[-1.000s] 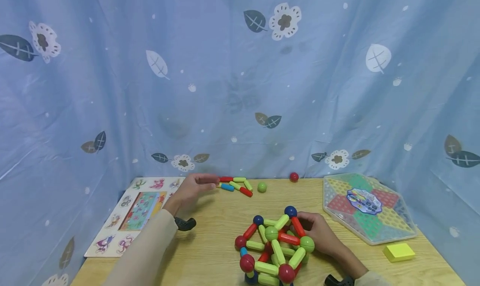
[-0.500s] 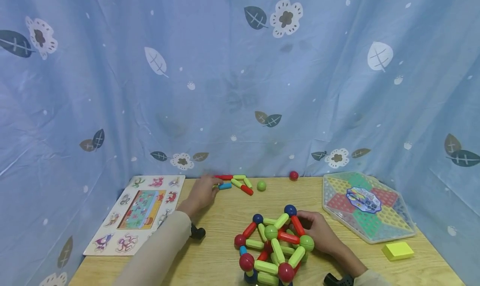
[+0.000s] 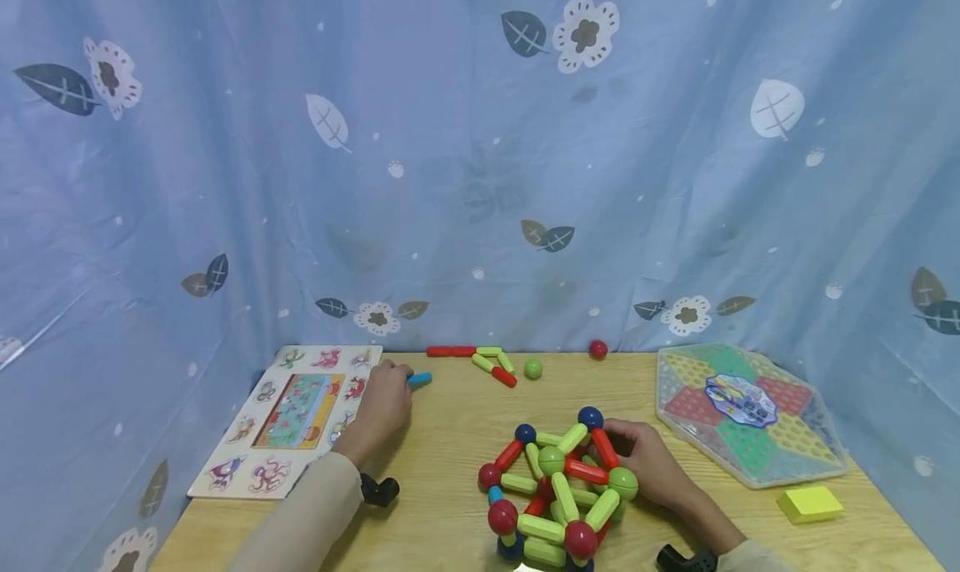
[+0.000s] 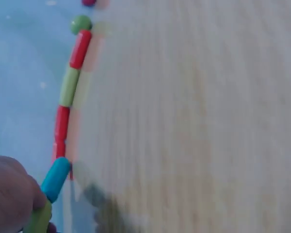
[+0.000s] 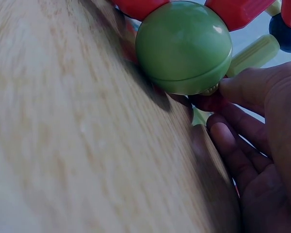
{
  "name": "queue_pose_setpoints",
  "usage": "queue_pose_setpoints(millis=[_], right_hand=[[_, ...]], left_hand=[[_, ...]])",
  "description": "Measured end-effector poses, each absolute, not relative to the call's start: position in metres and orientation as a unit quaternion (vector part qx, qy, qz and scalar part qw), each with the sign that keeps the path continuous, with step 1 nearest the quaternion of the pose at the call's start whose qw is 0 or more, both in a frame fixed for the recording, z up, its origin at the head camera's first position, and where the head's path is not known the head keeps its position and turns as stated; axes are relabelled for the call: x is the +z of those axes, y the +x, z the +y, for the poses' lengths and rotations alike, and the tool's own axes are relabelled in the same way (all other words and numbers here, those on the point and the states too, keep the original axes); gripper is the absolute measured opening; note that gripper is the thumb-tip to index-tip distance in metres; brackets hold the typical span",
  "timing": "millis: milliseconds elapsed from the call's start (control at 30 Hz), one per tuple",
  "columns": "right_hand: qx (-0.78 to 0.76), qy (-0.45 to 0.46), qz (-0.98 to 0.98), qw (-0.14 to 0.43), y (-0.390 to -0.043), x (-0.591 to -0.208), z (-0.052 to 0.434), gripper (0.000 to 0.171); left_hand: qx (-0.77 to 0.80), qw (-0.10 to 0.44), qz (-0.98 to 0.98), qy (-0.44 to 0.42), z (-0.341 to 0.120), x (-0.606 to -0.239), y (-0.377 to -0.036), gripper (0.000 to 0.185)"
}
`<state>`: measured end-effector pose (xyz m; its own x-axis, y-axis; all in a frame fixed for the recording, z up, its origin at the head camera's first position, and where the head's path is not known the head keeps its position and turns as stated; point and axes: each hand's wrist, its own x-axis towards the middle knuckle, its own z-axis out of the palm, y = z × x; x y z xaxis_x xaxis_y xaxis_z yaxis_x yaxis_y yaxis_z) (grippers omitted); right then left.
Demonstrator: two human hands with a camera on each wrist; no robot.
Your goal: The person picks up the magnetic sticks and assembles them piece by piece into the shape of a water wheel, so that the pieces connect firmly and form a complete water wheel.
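We see the table (image 3: 450,439) w/ a puzzle board (image 3: 288,418) at its left edge, checkers tray (image 3: 738,413) at right. Ball-and-rod frame (image 3: 562,493) sits near table's front centre. Right hand (image 3: 648,464) rests against the frame, fingers curled round its rods beside a green ball (image 5: 184,46). Left hand (image 3: 384,405), by the board, pinches a blue rod (image 4: 56,178). Loose rods (image 3: 480,359) lie at table's back edge.

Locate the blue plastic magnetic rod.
In the head view the blue plastic magnetic rod sits left of centre, pinched in the left hand beside the animal puzzle board.
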<state>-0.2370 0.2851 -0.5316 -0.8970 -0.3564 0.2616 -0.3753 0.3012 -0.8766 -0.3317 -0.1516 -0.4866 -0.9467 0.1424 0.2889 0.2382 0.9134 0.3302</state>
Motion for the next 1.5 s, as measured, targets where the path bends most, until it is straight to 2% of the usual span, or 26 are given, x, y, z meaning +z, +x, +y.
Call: queue_pose_setpoints(millis=[300,400,467,633,733,833,967,1133,1300,1500], right_hand=[[0.547,0.226,-0.806,0.017,-0.235,-0.535,0.289,0.015],[0.546,0.23,-0.806,0.012,-0.235,-0.537,0.289,0.015],[0.546,0.228,-0.806,0.012,-0.235,-0.537,0.289,0.016],[0.545,0.222,-0.808,0.017,-0.236,-0.535,0.29,0.018],[0.545,0.221,-0.809,0.02,-0.236,-0.533,0.29,0.02],[0.544,0.221,-0.809,0.025,-0.237,-0.531,0.289,0.022],[0.541,0.225,-0.81,0.027,-0.238,-0.53,0.287,0.023],[0.539,0.232,-0.81,0.018,-0.238,-0.531,0.286,0.02],[0.538,0.236,-0.81,0.009,-0.238,-0.533,0.287,0.02],[0.541,0.243,-0.805,0.021,-0.239,-0.533,0.288,0.022]], left_hand=[[-0.215,0.124,-0.961,-0.121,-0.152,-0.49,-0.306,0.019],[-0.318,0.114,-0.938,-0.085,-0.145,-0.488,-0.294,0.017],[-0.429,0.069,-0.898,-0.066,-0.134,-0.482,-0.281,0.02],[-0.69,-0.128,-0.712,-0.023,-0.091,-0.453,-0.237,0.037],[-0.748,-0.189,-0.635,-0.019,-0.066,-0.437,-0.213,0.04],[-0.753,-0.207,-0.624,-0.032,-0.047,-0.428,-0.198,0.034],[-0.717,-0.204,-0.666,-0.036,-0.036,-0.428,-0.188,0.028],[-0.676,-0.213,-0.705,-0.033,-0.038,-0.436,-0.185,0.031],[-0.67,-0.261,-0.693,-0.048,-0.042,-0.441,-0.181,0.031],[-0.624,-0.279,-0.726,-0.077,-0.038,-0.44,-0.182,0.028]])
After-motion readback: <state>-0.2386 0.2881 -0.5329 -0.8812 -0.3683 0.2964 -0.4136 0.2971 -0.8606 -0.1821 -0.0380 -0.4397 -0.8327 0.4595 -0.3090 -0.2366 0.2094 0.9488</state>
